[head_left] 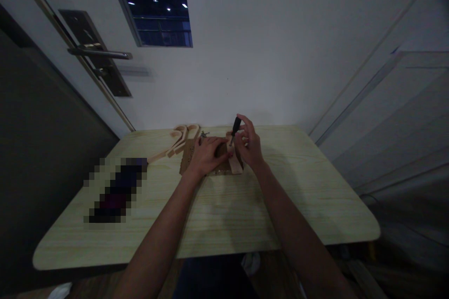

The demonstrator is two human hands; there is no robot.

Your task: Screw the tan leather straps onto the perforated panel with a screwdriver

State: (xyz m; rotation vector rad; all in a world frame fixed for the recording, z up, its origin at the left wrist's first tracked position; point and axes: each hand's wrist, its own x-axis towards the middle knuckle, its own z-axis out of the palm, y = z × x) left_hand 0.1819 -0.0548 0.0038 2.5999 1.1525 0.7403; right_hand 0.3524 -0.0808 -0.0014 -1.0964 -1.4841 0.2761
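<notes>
A screwdriver (236, 125) with a black handle stands slightly tilted, gripped in my right hand (250, 144). Its tip points down at a light wooden strip (235, 165). The strip lies across the right end of a brown cardboard piece (186, 158). My left hand (207, 153) spreads flat over the cardboard, with the thumb and forefinger apart and reaching to the strip's left side. Whether a screw sits under the tip is too small to tell. Behind my left fingers is a little heap of small metal parts (204, 135).
Curved wooden pieces (180, 136) lie at the back left of the pale wooden table (217, 215). Left of my forearm is a pixelated dark object (121, 191). A white door (245, 56) with a metal handle (105, 53) rises behind the table.
</notes>
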